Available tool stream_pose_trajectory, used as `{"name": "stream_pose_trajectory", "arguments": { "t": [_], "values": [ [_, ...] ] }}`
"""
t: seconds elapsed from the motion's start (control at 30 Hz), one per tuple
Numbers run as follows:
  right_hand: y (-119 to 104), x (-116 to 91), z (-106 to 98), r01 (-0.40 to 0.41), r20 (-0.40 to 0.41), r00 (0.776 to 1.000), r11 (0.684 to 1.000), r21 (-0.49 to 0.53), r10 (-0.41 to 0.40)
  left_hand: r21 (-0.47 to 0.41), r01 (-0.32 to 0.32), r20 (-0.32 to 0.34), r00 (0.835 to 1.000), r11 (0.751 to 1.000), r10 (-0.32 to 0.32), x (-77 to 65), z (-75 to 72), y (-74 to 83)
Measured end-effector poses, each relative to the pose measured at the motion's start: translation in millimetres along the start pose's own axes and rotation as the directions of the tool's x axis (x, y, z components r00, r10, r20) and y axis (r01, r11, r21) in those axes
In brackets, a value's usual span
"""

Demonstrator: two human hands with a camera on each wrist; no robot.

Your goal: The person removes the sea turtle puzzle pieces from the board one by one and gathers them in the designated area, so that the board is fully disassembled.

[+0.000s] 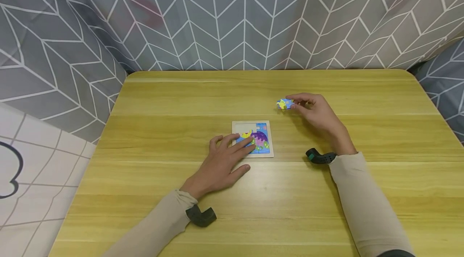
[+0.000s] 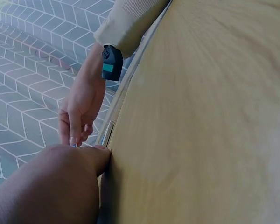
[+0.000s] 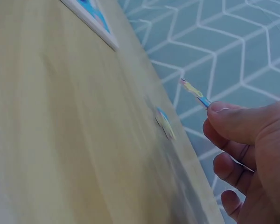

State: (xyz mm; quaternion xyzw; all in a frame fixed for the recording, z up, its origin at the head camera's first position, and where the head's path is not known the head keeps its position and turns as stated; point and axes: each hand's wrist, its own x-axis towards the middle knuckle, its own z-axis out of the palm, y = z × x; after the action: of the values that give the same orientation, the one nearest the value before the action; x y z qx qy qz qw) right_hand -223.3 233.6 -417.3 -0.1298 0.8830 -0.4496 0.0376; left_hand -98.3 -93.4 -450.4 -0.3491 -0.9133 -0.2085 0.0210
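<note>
A square jigsaw puzzle in a pale wooden frame lies mid-table, its picture partly filled in with purple, green and blue. A bare patch shows at its upper left. My left hand rests across its left side with fingers spread, covering part of the picture. To the upper right, my right hand pinches a small puzzle piece between thumb and fingers, raised above the wood. A second yellow and blue piece lies on the table beneath it.
The wood-grain table ends at a grey curtain with white chevron lines along the back. White patterned fabric lies at the left. A dark wrist device sits on my left cuff, another on my right.
</note>
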Motion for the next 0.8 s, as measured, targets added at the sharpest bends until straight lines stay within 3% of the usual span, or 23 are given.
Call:
{"name": "stream_pose_trajectory", "arguments": {
  "t": [0.13,0.37,0.63,0.8],
  "values": [
    [9.2,-1.9,-10.1,-0.019,-0.008,1.0,1.0,-0.016,0.019,0.002,0.003,0.0,1.0,1.0,-0.003,0.1,0.3,-0.1],
    [21.6,-4.5,-17.4,0.027,0.012,1.0,1.0,0.002,-0.027,-0.005,0.011,0.009,1.0,1.0,-0.011,-0.3,0.7,0.1],
    [30.3,-3.6,-16.5,-0.085,-0.091,0.992,0.996,0.02,0.087,0.005,0.003,0.0,1.0,1.0,-0.003,0.4,0.2,0.8],
    [34.3,-2.6,-16.1,-0.032,-0.127,0.991,0.999,0.029,0.036,0.011,0.006,0.008,1.0,1.0,-0.006,0.2,-0.2,0.7]
  ]
}}
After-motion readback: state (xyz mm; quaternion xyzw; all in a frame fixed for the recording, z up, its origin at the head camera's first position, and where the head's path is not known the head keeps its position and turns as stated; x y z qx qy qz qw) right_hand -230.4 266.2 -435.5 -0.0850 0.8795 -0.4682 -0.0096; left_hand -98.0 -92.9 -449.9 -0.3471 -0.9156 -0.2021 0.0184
